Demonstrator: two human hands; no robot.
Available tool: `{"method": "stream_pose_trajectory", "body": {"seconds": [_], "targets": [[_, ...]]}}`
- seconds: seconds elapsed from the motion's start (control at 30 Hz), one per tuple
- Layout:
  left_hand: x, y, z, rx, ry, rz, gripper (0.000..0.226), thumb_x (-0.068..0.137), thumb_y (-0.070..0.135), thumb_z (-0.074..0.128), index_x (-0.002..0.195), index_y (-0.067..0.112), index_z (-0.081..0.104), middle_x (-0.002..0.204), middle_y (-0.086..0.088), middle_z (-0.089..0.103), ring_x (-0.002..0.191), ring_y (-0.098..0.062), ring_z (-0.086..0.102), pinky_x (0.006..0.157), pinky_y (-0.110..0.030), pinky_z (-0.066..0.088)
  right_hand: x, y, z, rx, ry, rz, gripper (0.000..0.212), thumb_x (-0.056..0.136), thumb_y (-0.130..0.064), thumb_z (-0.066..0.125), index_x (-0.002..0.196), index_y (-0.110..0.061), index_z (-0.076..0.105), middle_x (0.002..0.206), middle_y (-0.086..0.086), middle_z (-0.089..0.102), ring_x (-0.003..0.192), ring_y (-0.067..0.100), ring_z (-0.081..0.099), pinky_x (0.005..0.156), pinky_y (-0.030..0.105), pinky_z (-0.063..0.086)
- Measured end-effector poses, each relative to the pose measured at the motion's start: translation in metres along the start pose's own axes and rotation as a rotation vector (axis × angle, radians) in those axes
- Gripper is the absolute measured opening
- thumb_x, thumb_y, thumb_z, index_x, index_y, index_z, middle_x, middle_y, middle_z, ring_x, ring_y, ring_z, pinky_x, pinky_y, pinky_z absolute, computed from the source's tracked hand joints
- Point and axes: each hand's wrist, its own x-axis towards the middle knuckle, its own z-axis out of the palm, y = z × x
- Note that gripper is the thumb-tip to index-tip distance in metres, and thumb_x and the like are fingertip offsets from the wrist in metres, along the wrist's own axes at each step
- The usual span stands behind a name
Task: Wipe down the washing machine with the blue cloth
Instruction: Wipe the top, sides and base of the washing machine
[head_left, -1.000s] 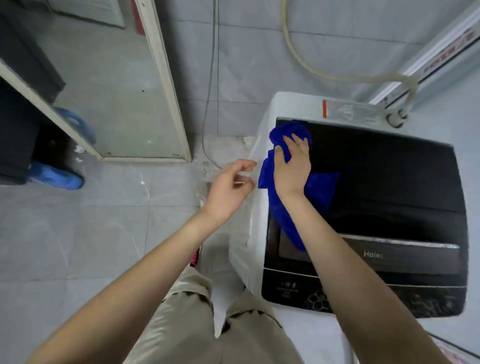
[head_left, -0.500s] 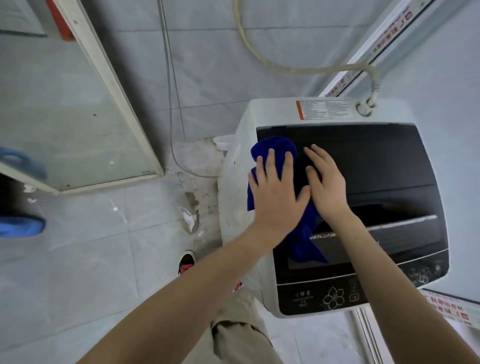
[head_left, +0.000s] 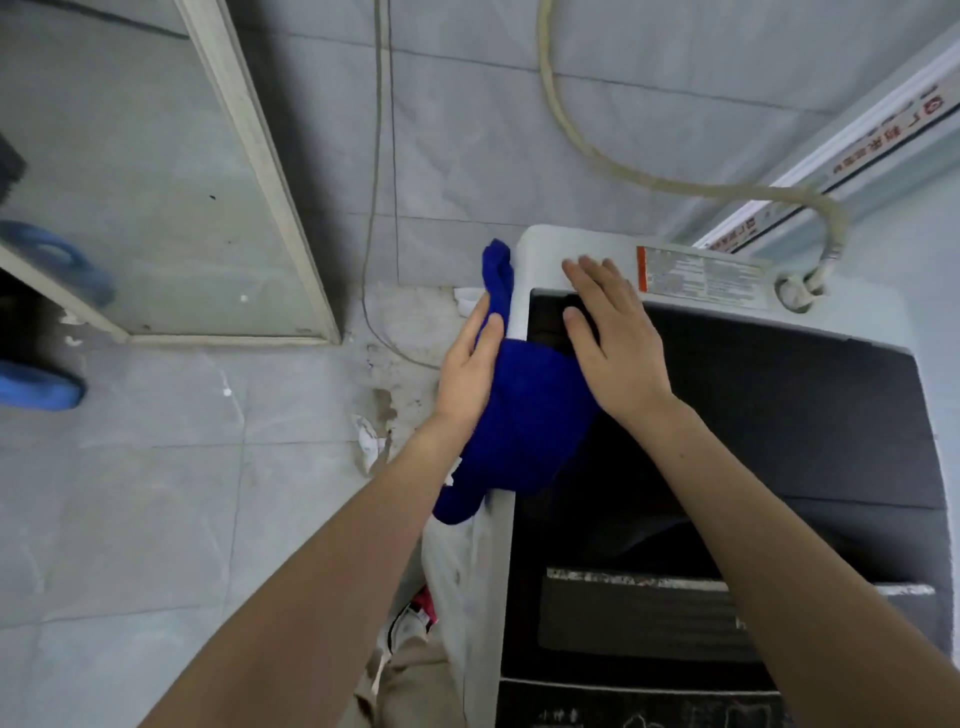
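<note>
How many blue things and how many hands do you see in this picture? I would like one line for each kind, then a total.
Blue cloth: 1, the blue cloth draped over the left edge of the washing machine.
Blue slippers: 2, slipper and slipper at the far left.
Hands: 2, left hand and right hand.
Total: 5

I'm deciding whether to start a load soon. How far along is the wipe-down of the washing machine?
Nothing visibly finished. In hand: the blue cloth is draped over the washing machine's left top edge, with the left hand against it at the side and the right hand flat on the dark lid. Left: the lid's grimy front strip and the smudged white left side panel.
</note>
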Motion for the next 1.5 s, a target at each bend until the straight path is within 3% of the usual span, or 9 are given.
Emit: {"method": "stream_pose_trajectory", "body": {"seconds": [0.27, 0.53, 0.7, 0.8, 0.93, 1.07, 1.27, 1.37, 1.5], "targets": [[-0.034, -0.018, -0.004, 0.025, -0.02, 0.003, 0.046, 0.104, 0.032, 0.035, 0.149, 0.038, 0.027, 0.144, 0.036, 0.027, 0.131, 0.018, 0.025, 0.11, -0.008, 0.019, 0.045, -0.012, 0.011, -0.002, -0.049, -0.113, 0.05, 0.108, -0.032, 0.033, 0.156, -0.021, 0.038, 0.166, 0.0, 0.029, 0.156, 0.016, 0.013, 0.125, 0.027, 0.002], [0.04, -0.03, -0.001, 0.101, 0.018, 0.207, 0.044, 0.101, 0.03, 0.041, 0.144, 0.017, 0.044, 0.143, 0.0, 0.05, 0.133, -0.012, 0.044, 0.112, -0.043, 0.035, 0.057, -0.004, 0.02, -0.024, -0.049, -0.11, 0.053, 0.105, -0.042, 0.03, 0.156, -0.027, 0.039, 0.164, -0.009, 0.032, 0.155, 0.007, 0.014, 0.126, 0.026, 0.008], [0.043, -0.036, -0.005, 0.114, 0.031, 0.214, 0.048, 0.099, 0.041, 0.043, 0.139, 0.015, 0.049, 0.139, 0.0, 0.053, 0.131, -0.014, 0.047, 0.109, -0.043, 0.038, 0.056, -0.003, 0.02, 0.037, -0.023, -0.114, 0.053, 0.103, -0.041, 0.033, 0.153, -0.027, 0.045, 0.162, -0.008, 0.037, 0.154, 0.01, 0.02, 0.125, 0.032, 0.019], [0.044, -0.038, -0.009, 0.186, 0.06, 0.215, 0.054, 0.096, 0.045, 0.043, 0.14, 0.015, 0.049, 0.131, 0.002, 0.056, 0.12, -0.005, 0.05, 0.103, -0.018, 0.037, 0.056, -0.002, 0.021, 0.023, -0.019, -0.112, 0.053, 0.103, -0.042, 0.033, 0.153, -0.027, 0.045, 0.162, -0.009, 0.036, 0.154, 0.01, 0.021, 0.123, 0.029, 0.019], [0.043, -0.038, -0.015, 0.296, 0.097, 0.144, 0.055, 0.095, 0.048, 0.049, 0.143, 0.022, 0.044, 0.114, 0.005, 0.054, 0.1, 0.0, 0.051, 0.084, -0.001, 0.034, 0.057, -0.001, 0.021, 0.035, -0.008, -0.116, 0.052, 0.104, -0.04, 0.033, 0.152, -0.025, 0.047, 0.161, -0.007, 0.038, 0.154, 0.01, 0.022, 0.122, 0.027, 0.018], [0.042, -0.042, -0.022, 0.435, 0.067, 0.061, 0.054, 0.095, 0.058, 0.041, 0.137, 0.025, 0.049, 0.101, 0.003, 0.057, 0.094, -0.008, 0.055, 0.079, -0.013, 0.04, 0.056, -0.001, 0.021, 0.088, 0.002, -0.112, 0.052, 0.104, -0.04, 0.035, 0.15, -0.021, 0.05, 0.16, -0.003, 0.041, 0.153, 0.014, 0.025, 0.125, 0.038, 0.023], [0.031, -0.065, -0.071, 0.404, 0.059, -0.578, 0.035, 0.1, 0.025, 0.037, 0.066, 0.019, 0.041, 0.069, 0.002, 0.043, 0.066, -0.018, 0.045, 0.064, -0.032, 0.041, 0.03, -0.017, 0.022, 0.111, -0.043, -0.089, 0.056, 0.102, -0.04, 0.04, 0.153, -0.018, 0.045, 0.163, 0.0, 0.034, 0.155, 0.015, 0.021, 0.129, 0.039, 0.013], [0.014, -0.051, -0.07, 0.405, 0.166, -0.386, 0.028, 0.095, 0.023, 0.046, 0.07, 0.011, 0.046, 0.066, -0.001, 0.046, 0.064, -0.019, 0.046, 0.057, -0.031, 0.034, -0.002, -0.025, 0.03, -0.049, -0.037, -0.079, 0.059, 0.103, -0.04, 0.044, 0.158, -0.018, 0.035, 0.166, 0.0, 0.028, 0.156, 0.013, 0.014, 0.127, 0.032, 0.006], [0.004, -0.02, -0.046, 0.761, 0.203, 0.086, 0.046, 0.088, 0.029, 0.063, 0.127, 0.011, 0.047, 0.103, 0.001, 0.05, 0.081, -0.016, 0.049, 0.071, -0.03, 0.043, -0.031, -0.026, 0.038, -0.125, -0.001, -0.065, 0.063, 0.102, -0.042, 0.038, 0.159, -0.015, 0.03, 0.167, 0.002, 0.026, 0.156, 0.013, 0.011, 0.126, 0.026, 0.0]]}}
